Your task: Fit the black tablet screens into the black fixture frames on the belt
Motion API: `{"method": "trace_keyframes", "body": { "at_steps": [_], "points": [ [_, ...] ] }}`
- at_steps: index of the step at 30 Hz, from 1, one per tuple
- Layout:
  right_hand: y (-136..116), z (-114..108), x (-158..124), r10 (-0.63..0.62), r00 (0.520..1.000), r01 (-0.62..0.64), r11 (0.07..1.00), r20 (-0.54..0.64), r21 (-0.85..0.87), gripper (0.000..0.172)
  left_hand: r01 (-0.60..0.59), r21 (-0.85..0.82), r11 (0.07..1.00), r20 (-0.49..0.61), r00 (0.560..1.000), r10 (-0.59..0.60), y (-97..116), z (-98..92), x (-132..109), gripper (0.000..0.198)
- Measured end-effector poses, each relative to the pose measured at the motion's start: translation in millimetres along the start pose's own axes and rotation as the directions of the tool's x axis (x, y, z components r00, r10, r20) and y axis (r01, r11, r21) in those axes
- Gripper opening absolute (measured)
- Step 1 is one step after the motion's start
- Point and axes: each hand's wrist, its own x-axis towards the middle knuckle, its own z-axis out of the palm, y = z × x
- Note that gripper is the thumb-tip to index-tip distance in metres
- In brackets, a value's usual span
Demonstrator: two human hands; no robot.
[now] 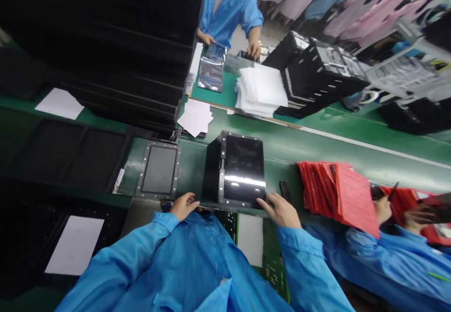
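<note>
Squarely in front of the person, a black rectangular case (243,166) sat on the green conveyor belt (317,147), its long axis running away from the person's chest and leaning slightly to the right in the wide view. Its glossy dark face, with a bright streak of reflected light, looked up toward the camera, and metal strips with small rivets edged its corners. A narrower side showed on the left, but the far sides were hidden, and I could not tell whether it lay flat or stood on end.

The right hand (280,211) was spread open, with its fingers reaching the case's near right corner, but it was not wrapped around anything. The left hand (183,206) was loosely curled just beside the near left corner; whether it touched the case or held anything small was hard to make out.

A flat black metal-framed panel (158,171) lay left of the case, and a thin dark strip (284,191) lay just past the right hand. Across the belt, a co-worker's hands (253,49) rested near a silver bag (212,67), while a stack of red sheets (338,194) lay to the right, partly covering another worker's hands.
</note>
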Motion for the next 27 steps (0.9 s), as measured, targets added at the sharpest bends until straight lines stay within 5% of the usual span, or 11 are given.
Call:
{"method": "trace_keyframes", "body": {
  "at_steps": [3,5,8,11,15,17,20,23,27],
  "points": [
    [11,27,-2,-0.023,0.974,0.034,0.998,-0.225,0.047,0.045,-0.205,-0.035,0.978,-0.036,0.978,0.203,41,3.2,12,0.071],
    [19,49,-7,0.11,0.944,-0.025,0.964,-0.311,0.265,0.056,-0.268,-0.044,0.962,-0.025,0.963,0.267,65,12.0,21,0.087],
    [31,75,-19,0.281,0.945,-0.123,0.777,-0.165,0.617,0.064,-0.232,-0.099,0.968,0.003,0.972,0.234,84,31.5,29,0.096],
    [41,88,-31,0.296,0.955,-0.19,0.544,0.025,0.817,0.067,-0.156,-0.124,0.98,-0.039,0.988,0.152,85,48.9,20,0.088],
    [53,86,-29,0.294,0.954,-0.201,0.478,0.06,0.855,0.075,-0.128,-0.074,0.989,-0.173,0.978,0.114,94,52.1,11,0.085],
    [60,80,-3,0.186,0.976,-0.19,0.495,0.11,0.848,0.082,-0.102,-0.081,0.992,-0.208,0.975,0.083,113,41.5,29,0.088],
    [62,63,77,0.028,0.988,-0.144,0.508,0.151,0.849,0.087,-0.069,-0.078,0.995,-0.277,0.96,0.045,159,12.9,85,0.085],
    [48,45,167,0.07,0.993,-0.118,0.477,0.096,0.871,0.079,-0.066,-0.046,0.997,-0.376,0.926,0.044,200,-14.0,143,0.065],
    [35,38,218,-0.03,0.996,-0.058,0.486,0.082,0.872,0.061,-0.038,0.036,0.999,-0.467,0.883,0.05,209,-20.1,170,0.052]
  ]
}}
